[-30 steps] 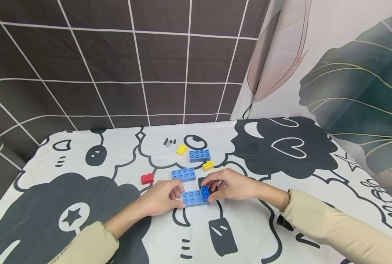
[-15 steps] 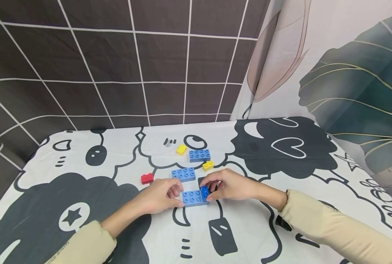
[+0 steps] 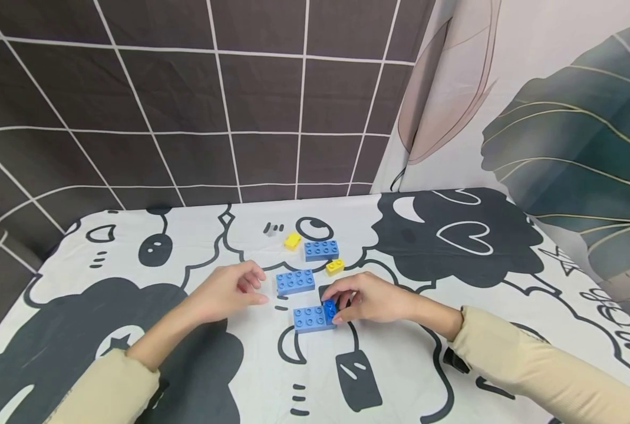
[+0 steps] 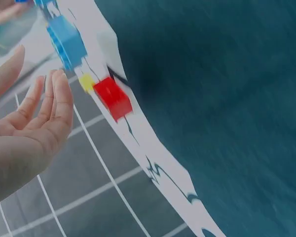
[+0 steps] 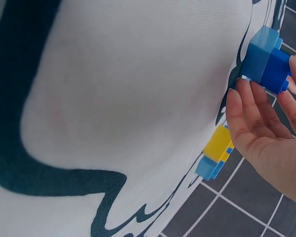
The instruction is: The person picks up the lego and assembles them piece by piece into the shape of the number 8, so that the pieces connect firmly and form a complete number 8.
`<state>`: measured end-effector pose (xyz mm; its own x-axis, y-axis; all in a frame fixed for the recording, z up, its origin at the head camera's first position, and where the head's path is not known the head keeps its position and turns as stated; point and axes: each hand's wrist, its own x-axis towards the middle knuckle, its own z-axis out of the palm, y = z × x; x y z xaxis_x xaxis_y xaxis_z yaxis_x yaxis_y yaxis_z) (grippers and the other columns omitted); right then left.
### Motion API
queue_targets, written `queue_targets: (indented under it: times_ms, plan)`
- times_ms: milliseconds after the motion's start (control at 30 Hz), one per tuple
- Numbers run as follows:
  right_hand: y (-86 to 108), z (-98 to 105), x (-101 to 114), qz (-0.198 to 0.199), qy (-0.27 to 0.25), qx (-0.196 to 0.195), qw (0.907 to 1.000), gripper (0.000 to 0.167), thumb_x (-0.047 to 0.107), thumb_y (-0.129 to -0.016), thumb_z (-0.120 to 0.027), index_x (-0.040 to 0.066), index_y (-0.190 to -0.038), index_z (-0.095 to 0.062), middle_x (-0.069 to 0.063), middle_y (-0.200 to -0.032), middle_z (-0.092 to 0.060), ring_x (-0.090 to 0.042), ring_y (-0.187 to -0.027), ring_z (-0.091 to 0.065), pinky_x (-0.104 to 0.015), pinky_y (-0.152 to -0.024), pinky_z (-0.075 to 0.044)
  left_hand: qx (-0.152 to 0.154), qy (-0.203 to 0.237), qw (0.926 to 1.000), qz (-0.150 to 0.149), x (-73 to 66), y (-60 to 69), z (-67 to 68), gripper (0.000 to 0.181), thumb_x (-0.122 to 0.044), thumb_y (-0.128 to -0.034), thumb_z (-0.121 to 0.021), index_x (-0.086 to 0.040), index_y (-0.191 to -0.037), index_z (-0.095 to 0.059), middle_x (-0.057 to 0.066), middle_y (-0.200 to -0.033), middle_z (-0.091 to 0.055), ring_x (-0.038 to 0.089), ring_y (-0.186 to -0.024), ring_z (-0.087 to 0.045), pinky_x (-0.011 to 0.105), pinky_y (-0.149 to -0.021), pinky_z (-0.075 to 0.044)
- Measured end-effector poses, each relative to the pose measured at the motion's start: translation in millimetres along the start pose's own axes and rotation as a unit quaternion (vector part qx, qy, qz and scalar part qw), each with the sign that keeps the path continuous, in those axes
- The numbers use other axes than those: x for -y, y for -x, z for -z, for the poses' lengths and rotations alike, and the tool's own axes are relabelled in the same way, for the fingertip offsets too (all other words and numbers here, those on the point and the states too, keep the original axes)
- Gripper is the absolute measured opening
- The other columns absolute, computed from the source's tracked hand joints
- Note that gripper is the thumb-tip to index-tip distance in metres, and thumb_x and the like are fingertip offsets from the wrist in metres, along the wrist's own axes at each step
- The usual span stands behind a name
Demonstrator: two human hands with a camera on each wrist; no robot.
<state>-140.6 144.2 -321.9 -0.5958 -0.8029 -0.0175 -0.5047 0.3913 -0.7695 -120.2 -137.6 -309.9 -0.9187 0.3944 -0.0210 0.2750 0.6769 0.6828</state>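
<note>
My right hand point(image 3: 373, 297) pinches the small dark blue brick point(image 3: 329, 308), which sits on the right end of a light blue brick point(image 3: 308, 319). In the right wrist view, the fingers of that hand point(image 5: 269, 126) are around the dark blue brick point(image 5: 276, 71). The left hand point(image 3: 220, 293) is raised left of the bricks, fingers loosely bent and holding nothing. It hides the red brick in the head view; the left wrist view shows the red brick point(image 4: 112, 98) beyond the open fingers of this hand point(image 4: 34, 123).
Another light blue brick point(image 3: 296, 282) lies just behind the pair. Farther back are a third light blue brick point(image 3: 321, 251) and two small yellow bricks, one at its left point(image 3: 292, 240) and one in front point(image 3: 335, 267). A patterned cloth point(image 3: 415, 365) covers the table.
My left hand has come off the left end of the front light blue brick and moved left and back, over where the red brick was showing. The right hand keeps its place.
</note>
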Motion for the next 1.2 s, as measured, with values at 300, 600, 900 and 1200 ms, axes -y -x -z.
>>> queue_targets:
  times_ms: [300,600,900,1200]
  plan:
    - [0.4,-0.6,-2.1,0.007,-0.009,0.0,0.9999,0.03,0.008,-0.077,-0.073,0.0,-0.104,-0.063,0.002,-0.085,-0.062,-0.008,-0.075,-0.057,-0.025,-0.067,-0.048,-0.023,0.002,0.999,0.038,22.5,3.2,21.6,0.03,-0.011,-0.0789,-0.069,0.002,-0.103,-0.057,0.009,-0.09,-0.061,0.027,-0.088,-0.059,0.036,-0.072,-0.047]
    - [0.0,-1.5,-3.2,0.007,-0.009,0.001,0.9999,0.03,0.008,-0.076,-0.073,0.002,-0.104,-0.063,0.002,-0.086,-0.062,-0.008,-0.075,-0.057,-0.025,-0.066,-0.048,-0.012,-0.003,0.9988,0.048,38.4,5.3,26.2,0.029,-0.005,-0.0803,-0.063,0.005,-0.106,-0.055,0.015,-0.096,-0.062,0.032,-0.093,-0.059,0.043,-0.078,-0.047]
    - [-0.3,-1.7,-2.6,0.003,-0.011,0.003,0.9999,0.031,0.009,-0.076,-0.073,0.002,-0.105,-0.063,0.003,-0.084,-0.062,-0.007,-0.074,-0.057,-0.025,-0.066,-0.048,0.006,0.016,0.9984,0.054,40.6,5.6,24.1,0.029,0.001,-0.0799,-0.061,0.005,-0.108,-0.053,0.014,-0.095,-0.062,0.03,-0.091,-0.06,0.042,-0.076,-0.048]
    - [-0.7,-0.8,-2.5,0.004,-0.014,0.003,0.9999,0.031,0.008,-0.076,-0.073,0.002,-0.105,-0.063,0.003,-0.084,-0.062,-0.007,-0.073,-0.057,-0.025,-0.066,-0.048,0.017,0.026,0.9987,0.04,33.6,7.7,16.4,0.029,0.001,-0.0791,-0.062,0.003,-0.107,-0.054,0.01,-0.092,-0.062,0.028,-0.088,-0.061,0.037,-0.07,-0.048]
